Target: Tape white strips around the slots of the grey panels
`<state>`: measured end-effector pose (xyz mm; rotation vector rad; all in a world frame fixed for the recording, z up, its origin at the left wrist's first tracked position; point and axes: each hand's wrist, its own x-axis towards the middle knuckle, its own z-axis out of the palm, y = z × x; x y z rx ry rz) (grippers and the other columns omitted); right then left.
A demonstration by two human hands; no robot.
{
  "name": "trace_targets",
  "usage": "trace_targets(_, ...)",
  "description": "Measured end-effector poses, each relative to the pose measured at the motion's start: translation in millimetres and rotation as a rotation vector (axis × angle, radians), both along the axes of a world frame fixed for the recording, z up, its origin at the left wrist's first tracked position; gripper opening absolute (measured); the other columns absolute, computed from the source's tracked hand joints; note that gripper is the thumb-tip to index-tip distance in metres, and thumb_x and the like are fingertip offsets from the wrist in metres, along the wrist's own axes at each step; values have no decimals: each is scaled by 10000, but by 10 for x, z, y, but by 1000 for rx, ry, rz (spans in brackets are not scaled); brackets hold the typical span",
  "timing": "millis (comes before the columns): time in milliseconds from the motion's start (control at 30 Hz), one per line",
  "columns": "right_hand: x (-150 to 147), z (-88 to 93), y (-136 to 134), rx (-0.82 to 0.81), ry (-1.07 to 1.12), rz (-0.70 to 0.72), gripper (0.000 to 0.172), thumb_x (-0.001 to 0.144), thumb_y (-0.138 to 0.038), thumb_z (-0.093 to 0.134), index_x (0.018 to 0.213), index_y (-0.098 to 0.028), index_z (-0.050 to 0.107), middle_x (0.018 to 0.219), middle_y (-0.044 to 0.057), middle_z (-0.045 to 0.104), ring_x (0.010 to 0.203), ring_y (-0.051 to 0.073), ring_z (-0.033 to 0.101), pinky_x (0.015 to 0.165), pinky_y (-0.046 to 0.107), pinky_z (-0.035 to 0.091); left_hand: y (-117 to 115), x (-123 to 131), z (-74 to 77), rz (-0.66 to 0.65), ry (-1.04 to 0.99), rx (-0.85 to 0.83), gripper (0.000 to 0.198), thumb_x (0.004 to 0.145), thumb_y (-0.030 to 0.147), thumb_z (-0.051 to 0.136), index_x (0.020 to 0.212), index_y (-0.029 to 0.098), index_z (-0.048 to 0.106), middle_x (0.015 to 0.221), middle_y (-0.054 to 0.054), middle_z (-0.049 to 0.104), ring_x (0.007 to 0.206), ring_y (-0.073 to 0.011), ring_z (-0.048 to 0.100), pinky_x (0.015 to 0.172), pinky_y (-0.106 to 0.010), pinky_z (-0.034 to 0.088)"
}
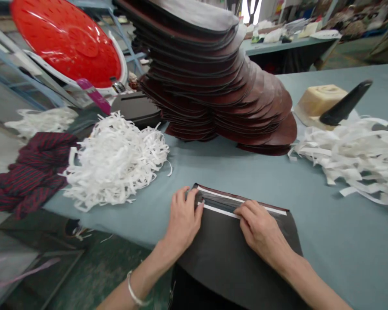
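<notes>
A dark leather-like panel (236, 262) lies face down at the table's front edge, its lower part overhanging. Two white strips run near its far edge: an upper strip (220, 193) along the edge and a lower strip (220, 210) parallel to it, with a dark slot-like band between. My left hand (185, 217) grips the panel's left far corner, fingers over the edge and thumb by the lower strip's left end. With fingers bent together, my right hand (260, 228) pinches at the lower strip's right part; its fingertips partly hide the strip.
A tall stack of brown panels (220, 86) stands behind the work. White strips lie in a heap (113, 159) at left and another pile (358, 155) at right. Beyond that pile sits a yellowish block (325, 99) with a black handle-like piece (345, 103). A striped cloth (32, 172) lies far left.
</notes>
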<state>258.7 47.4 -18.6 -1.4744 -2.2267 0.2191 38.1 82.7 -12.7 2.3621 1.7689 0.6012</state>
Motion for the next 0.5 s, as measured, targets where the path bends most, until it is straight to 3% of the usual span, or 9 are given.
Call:
trace_targets(67,-7,-76,50,21,89,18,202,890,-87,403,949,-161,581,884,73,559,850,198,502,760,351,429,117,-144,-43,90,-90,-55,453,866,272,529,1285,168,394,1212,-141,475,1123,-268,489,940,-471,430)
trace_targets(167,-12,-153,66,38,149,29,189,922,-129,402,991,-164,574,914,77,566,865,194,508,773,355,431,217,-279,-56,88,-180,-247,564,813,280,584,1315,175,352,1059,-90,548,977,-232,559,853,-412,468)
trace_targets(333,17,-107,32,76,128,16,166,935,-196,424,1009,-169,570,897,73,594,858,195,534,769,355,436,365,-380,200,48,-416,-469,419,784,217,570,1185,199,450,836,-1,599,754,-161,583,701,-300,459)
trace_targets(433,55,-70,-5,50,66,-14,138,934,-249,452,914,-174,566,815,54,592,786,189,525,724,346,414,515,-475,359,63,-467,-407,380,793,219,564,1155,193,451,831,6,601,728,-151,577,683,-288,451)
trace_targets(500,74,-74,-34,22,46,-23,148,935,-261,456,871,-177,561,796,50,583,769,187,519,713,338,399,577,-527,351,88,-353,-250,381,803,220,565,1168,195,455,879,-10,602,822,-179,577,766,-331,446)
